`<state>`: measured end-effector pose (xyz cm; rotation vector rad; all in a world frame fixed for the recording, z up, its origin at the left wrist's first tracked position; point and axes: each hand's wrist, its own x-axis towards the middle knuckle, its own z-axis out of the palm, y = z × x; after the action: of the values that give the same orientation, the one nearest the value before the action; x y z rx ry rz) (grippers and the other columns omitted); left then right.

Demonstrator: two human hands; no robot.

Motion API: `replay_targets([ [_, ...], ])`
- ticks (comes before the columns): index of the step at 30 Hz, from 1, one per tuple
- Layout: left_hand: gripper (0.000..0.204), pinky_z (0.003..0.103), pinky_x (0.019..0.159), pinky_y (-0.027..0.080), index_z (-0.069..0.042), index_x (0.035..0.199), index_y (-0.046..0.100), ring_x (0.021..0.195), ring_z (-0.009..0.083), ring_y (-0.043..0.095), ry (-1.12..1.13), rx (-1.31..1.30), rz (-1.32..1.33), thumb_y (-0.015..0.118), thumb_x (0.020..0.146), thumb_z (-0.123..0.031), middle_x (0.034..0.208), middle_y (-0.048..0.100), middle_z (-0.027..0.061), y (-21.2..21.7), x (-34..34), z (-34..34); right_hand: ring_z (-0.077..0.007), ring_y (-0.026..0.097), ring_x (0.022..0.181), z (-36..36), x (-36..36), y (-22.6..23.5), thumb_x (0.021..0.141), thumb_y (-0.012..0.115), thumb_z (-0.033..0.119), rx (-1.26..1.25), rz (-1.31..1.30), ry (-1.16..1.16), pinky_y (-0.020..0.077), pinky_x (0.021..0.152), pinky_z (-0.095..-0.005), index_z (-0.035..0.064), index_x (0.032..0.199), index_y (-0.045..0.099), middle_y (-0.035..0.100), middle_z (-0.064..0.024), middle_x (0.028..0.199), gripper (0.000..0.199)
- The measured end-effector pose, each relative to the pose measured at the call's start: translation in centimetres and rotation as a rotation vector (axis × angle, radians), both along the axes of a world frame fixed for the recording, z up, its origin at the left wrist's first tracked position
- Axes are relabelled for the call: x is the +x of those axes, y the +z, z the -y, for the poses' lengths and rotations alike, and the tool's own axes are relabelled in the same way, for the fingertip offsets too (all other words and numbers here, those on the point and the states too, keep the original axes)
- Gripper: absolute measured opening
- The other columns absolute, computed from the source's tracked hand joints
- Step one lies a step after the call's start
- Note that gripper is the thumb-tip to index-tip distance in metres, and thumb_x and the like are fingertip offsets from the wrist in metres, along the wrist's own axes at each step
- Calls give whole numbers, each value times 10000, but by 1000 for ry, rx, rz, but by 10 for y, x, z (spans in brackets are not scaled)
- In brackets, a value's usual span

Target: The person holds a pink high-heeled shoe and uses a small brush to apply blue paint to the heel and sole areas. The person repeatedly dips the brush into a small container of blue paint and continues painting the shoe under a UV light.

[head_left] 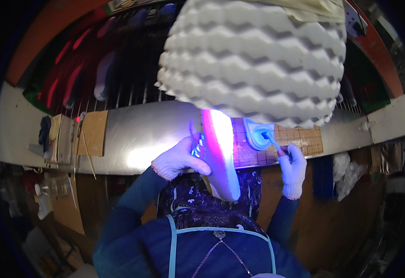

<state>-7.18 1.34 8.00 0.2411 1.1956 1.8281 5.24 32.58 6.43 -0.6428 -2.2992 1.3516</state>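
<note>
Gloved in white knit, my left hand (182, 158) grips a shoe (222, 173) from its left side, with the thumb pressed on its upper. The shoe is tilted, one end toward my lap, and violet-white light washes out much of its far part. My right hand (293, 169), also gloved, is closed around the handle of a small brush (273, 141). The brush's head dips into a round pale dish (257, 138) on the bench, just right of the shoe.
A large white foam cover with zigzag ridges (253, 60) hangs over the metal bench (133, 134), hiding what lies behind. Soles (104, 76) rest on a dark slatted conveyor beyond, partly under red light. Brown boards (93, 132) lie at left, a gridded mat (304, 139) at right.
</note>
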Motion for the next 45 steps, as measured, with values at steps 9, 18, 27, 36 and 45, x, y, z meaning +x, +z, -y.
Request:
replay_targets([
  [9, 770, 427, 1019, 525, -68, 1399, 500, 1208, 257, 604, 425, 481, 339, 620, 884, -628, 1314, 614, 128, -60, 7, 8, -267, 626, 837, -23, -11, -5, 780, 735, 174, 945, 178, 91, 401, 764, -433, 162, 827, 673, 637, -42, 796, 78],
  [18, 727, 413, 1025, 516, -22, 1341, 546, 1183, 251, 615, 258, 607, 505, 615, 911, -605, 1273, 640, 128, -51, 7, 11, -195, 610, 717, -33, -5, -6, 871, 683, 171, 491, 352, 113, 434, 688, -375, 143, 889, 671, 635, -30, 769, 35],
  [27, 773, 349, 944, 537, -22, 1329, 492, 1100, 188, 633, 399, 115, -92, 747, 845, -568, 1225, 631, 95, -49, 0, -18, -97, 575, 719, -6, -9, -5, 838, 683, -26, -190, -7, 120, 469, 650, -247, -11, 799, 572, 617, -48, 814, 118],
  [36, 514, 290, 669, 545, 17, 940, 655, 736, 126, 655, 449, 72, -265, 868, 771, -420, 822, 685, 51, -32, 4, -26, -259, 607, 903, 72, -15, 44, 731, 824, 121, 267, -269, 137, 471, 802, -348, 72, 890, 756, 687, -64, 929, 180],
  [45, 889, 323, 965, 525, 12, 1344, 499, 1103, 167, 620, 482, -24, -187, 974, 630, -224, 1228, 633, 97, -26, 17, -7, -294, 573, 841, 74, -40, 14, 625, 801, 80, 163, -282, 119, 470, 767, -377, 30, 782, 672, 647, -100, 846, 210],
])
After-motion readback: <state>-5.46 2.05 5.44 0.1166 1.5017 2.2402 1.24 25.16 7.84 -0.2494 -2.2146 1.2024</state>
